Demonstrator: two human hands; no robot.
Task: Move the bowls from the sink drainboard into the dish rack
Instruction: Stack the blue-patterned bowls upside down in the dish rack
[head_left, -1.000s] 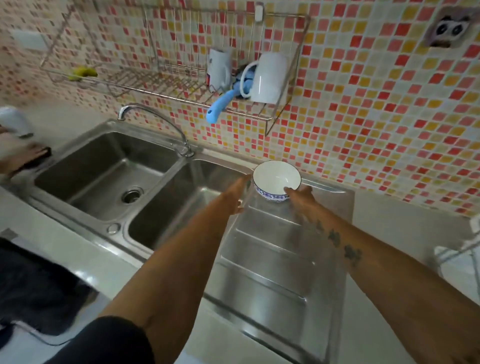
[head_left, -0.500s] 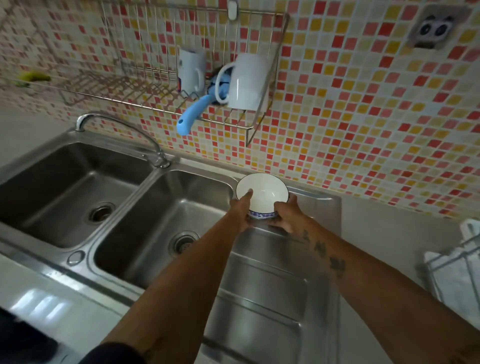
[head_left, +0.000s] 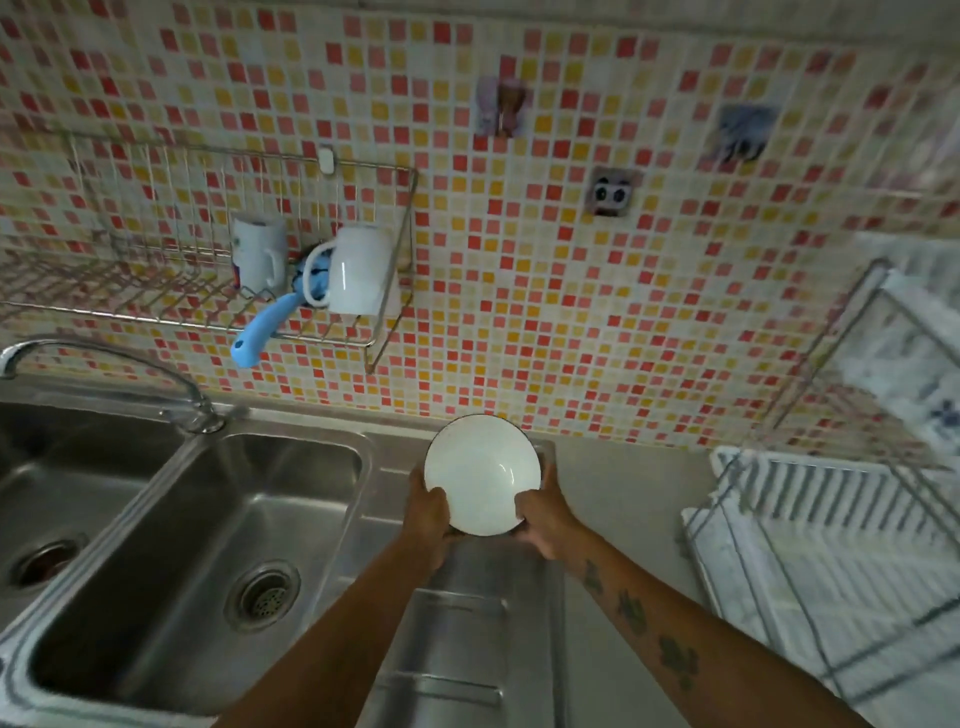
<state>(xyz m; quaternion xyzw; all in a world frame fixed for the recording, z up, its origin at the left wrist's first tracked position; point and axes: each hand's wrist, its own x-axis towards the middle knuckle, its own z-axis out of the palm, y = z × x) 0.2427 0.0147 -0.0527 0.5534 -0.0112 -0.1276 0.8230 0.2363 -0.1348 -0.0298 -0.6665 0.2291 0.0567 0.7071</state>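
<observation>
A white bowl (head_left: 483, 473) with a dark rim is lifted off the steel drainboard (head_left: 467, 639) and tilted so its inside faces me. My left hand (head_left: 428, 512) grips its lower left edge and my right hand (head_left: 545, 512) grips its lower right edge. The wire dish rack (head_left: 831, 545) with a white slatted tray stands on the counter to the right, apart from the bowl.
A double steel sink (head_left: 197, 545) with a faucet (head_left: 104, 374) lies to the left. A wall-mounted wire shelf (head_left: 156, 301) holds two white mugs (head_left: 358, 270) and a blue-handled brush (head_left: 260, 338). Grey counter (head_left: 623, 499) separates drainboard and rack.
Both hands closed on the bowl and lifted it off the drainboard, tilting it toward me. My view swung right and the dish rack came into sight.
</observation>
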